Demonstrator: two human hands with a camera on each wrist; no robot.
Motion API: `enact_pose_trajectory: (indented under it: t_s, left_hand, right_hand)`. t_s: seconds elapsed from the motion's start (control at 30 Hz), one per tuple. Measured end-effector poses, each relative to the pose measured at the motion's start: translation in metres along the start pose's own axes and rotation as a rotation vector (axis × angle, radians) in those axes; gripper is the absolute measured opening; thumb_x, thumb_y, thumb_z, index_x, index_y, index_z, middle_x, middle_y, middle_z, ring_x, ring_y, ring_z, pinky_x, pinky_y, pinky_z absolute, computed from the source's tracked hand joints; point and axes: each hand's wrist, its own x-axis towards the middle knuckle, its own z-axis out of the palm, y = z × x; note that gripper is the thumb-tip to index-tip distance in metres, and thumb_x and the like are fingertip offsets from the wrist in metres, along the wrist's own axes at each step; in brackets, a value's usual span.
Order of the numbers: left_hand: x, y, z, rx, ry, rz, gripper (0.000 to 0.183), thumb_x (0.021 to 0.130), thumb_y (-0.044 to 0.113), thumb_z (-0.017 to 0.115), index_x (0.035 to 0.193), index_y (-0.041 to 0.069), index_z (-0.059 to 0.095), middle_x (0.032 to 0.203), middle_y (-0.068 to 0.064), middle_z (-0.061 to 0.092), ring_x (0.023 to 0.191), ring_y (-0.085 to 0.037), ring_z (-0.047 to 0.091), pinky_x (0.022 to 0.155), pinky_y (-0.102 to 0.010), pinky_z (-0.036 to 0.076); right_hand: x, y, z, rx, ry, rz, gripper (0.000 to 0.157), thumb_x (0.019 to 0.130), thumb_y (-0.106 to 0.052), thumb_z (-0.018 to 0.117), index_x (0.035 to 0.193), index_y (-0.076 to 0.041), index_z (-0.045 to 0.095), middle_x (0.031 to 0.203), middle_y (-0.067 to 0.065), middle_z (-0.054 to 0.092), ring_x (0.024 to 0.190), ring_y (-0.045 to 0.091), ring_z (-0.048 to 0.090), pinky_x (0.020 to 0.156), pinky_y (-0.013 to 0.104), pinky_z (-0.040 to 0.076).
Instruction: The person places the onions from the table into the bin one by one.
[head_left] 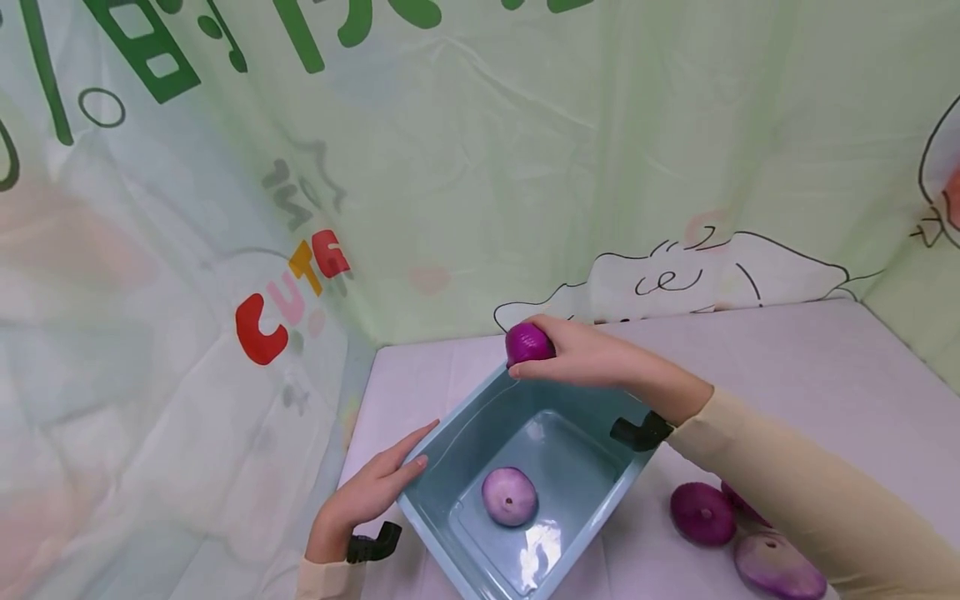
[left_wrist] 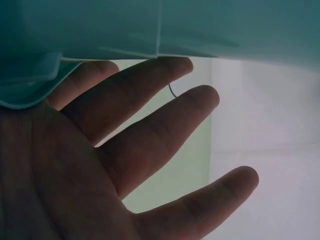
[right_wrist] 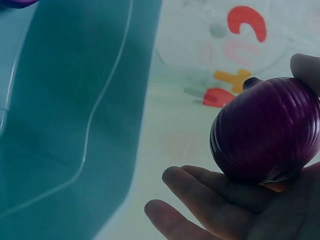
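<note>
My right hand (head_left: 581, 354) grips a dark purple onion (head_left: 528, 344) over the far corner of a blue plastic tub (head_left: 480, 385). In the right wrist view this glossy, ridged onion (right_wrist: 265, 132) sits between thumb and fingers, its small stem end showing. My left hand (head_left: 372, 487) rests against the tub's left rim, the thumb at the edge. Its fingers (left_wrist: 150, 137) stretch out straight and spread beside the tub wall in the left wrist view. A paler purple onion (head_left: 509, 497) lies on the tub's floor.
Right of the tub, a dark purple onion (head_left: 702, 513) and a pale purple one (head_left: 780, 565) lie on the white tabletop (head_left: 795, 367). Another dark one (head_left: 738, 502) is partly hidden by the right sleeve. Printed curtains (head_left: 465, 167) hang behind and at the left.
</note>
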Motion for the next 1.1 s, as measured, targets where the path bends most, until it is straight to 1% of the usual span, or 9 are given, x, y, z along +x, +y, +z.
enact_pose_trajectory:
  t_s: [0.13,0.27,0.43,0.57,0.77,0.93,1.03,1.1]
  left_hand:
    - [0.000,0.001,0.000,0.011,0.004,0.002,0.051,0.103,0.021,0.044,0.152,0.015,0.028,0.151,0.001,0.031,0.133,-0.016,0.034,0.105,-0.048,0.029]
    - [0.001,0.000,0.000,0.002,0.007,0.006,0.051,0.103,0.022,0.044,0.152,0.015,0.028,0.151,0.000,0.032,0.131,-0.017,0.036,0.103,-0.049,0.031]
    - [0.000,-0.002,0.000,-0.011,-0.009,0.005,0.052,0.104,0.022,0.044,0.152,0.016,0.027,0.151,0.002,0.032,0.129,-0.016,0.038,0.101,-0.046,0.034]
    - [0.000,-0.003,0.000,-0.009,-0.007,0.009,0.052,0.103,0.021,0.044,0.152,0.016,0.026,0.151,0.001,0.032,0.128,-0.018,0.039,0.100,-0.045,0.035]
    - [0.001,-0.001,0.000,0.000,-0.013,0.012,0.052,0.104,0.021,0.043,0.152,0.015,0.026,0.151,0.000,0.031,0.131,-0.018,0.037,0.102,-0.045,0.034]
    - [0.000,-0.001,-0.001,0.011,0.011,0.028,0.051,0.103,0.020,0.044,0.152,0.014,0.027,0.152,0.000,0.030,0.135,-0.018,0.032,0.105,-0.048,0.029]
    - [0.000,-0.001,-0.001,0.003,0.006,0.029,0.052,0.104,0.021,0.044,0.152,0.014,0.027,0.152,0.000,0.029,0.136,-0.019,0.030,0.105,-0.048,0.028]
    - [0.000,-0.002,0.000,-0.004,-0.006,0.020,0.052,0.104,0.022,0.043,0.152,0.015,0.026,0.152,0.001,0.029,0.136,-0.018,0.030,0.106,-0.046,0.028]
  right_hand:
    - [0.008,0.001,0.012,-0.045,-0.035,0.010,0.059,0.078,-0.049,0.074,0.121,-0.016,0.051,0.099,-0.002,0.060,0.086,0.017,0.060,0.068,0.031,0.052]
    - [0.019,0.008,0.026,-0.073,-0.086,0.021,0.060,0.077,-0.047,0.075,0.120,-0.012,0.051,0.098,-0.001,0.059,0.086,0.018,0.059,0.066,0.030,0.052]
    - [0.028,0.016,0.037,-0.113,-0.148,0.049,0.059,0.077,-0.048,0.074,0.117,-0.010,0.051,0.092,-0.002,0.060,0.081,0.017,0.059,0.065,0.030,0.051]
    - [0.030,0.019,0.041,-0.157,-0.150,0.057,0.061,0.077,-0.049,0.073,0.117,-0.010,0.050,0.089,-0.003,0.059,0.078,0.015,0.059,0.064,0.029,0.050]
    - [0.024,0.019,0.042,-0.149,-0.125,0.076,0.062,0.077,-0.047,0.074,0.115,-0.006,0.050,0.088,0.000,0.059,0.076,0.017,0.058,0.062,0.030,0.051]
    - [0.023,0.028,0.046,-0.177,-0.157,0.100,0.062,0.077,-0.045,0.075,0.116,-0.006,0.048,0.088,0.000,0.058,0.075,0.017,0.058,0.062,0.030,0.051]
    - [0.026,0.037,0.053,-0.225,-0.177,0.128,0.062,0.077,-0.046,0.075,0.116,-0.005,0.048,0.087,0.000,0.057,0.075,0.016,0.058,0.061,0.031,0.050]
    - [0.029,0.043,0.057,-0.259,-0.192,0.146,0.063,0.076,-0.046,0.075,0.117,-0.005,0.049,0.087,-0.001,0.057,0.075,0.016,0.057,0.062,0.031,0.050]
